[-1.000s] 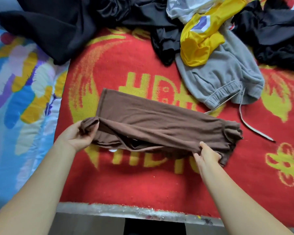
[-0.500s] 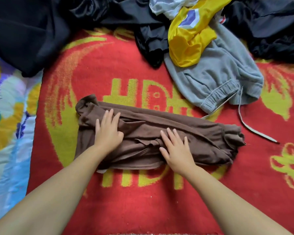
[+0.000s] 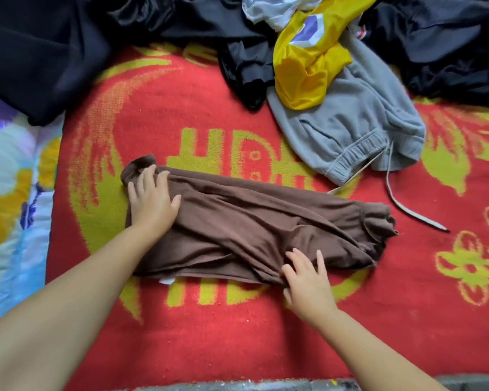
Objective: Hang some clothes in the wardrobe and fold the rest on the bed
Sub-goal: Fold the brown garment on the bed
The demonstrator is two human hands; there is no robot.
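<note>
A brown garment (image 3: 254, 221), folded into a long band, lies across the red and yellow blanket (image 3: 209, 328) on the bed. My left hand (image 3: 151, 198) rests flat on its left end with fingers straight. My right hand (image 3: 308, 280) lies flat on the garment's near edge, right of the middle, fingers spread. Unfolded clothes are heaped at the back: grey sweatpants (image 3: 347, 119) with a loose drawstring, a yellow jersey (image 3: 308, 69), and black garments (image 3: 40, 52) at left, another black heap (image 3: 449, 46) at right.
A multicoloured quilt (image 3: 14, 193) covers the bed to the left of the blanket. The grey bed edge (image 3: 237, 386) runs along the bottom. The white drawstring (image 3: 407, 210) trails just beyond the brown garment's right end.
After folding the garment's near edge over, both hands flattened onto it. My left hand slid to the left end and my right hand moved right along the near edge.
</note>
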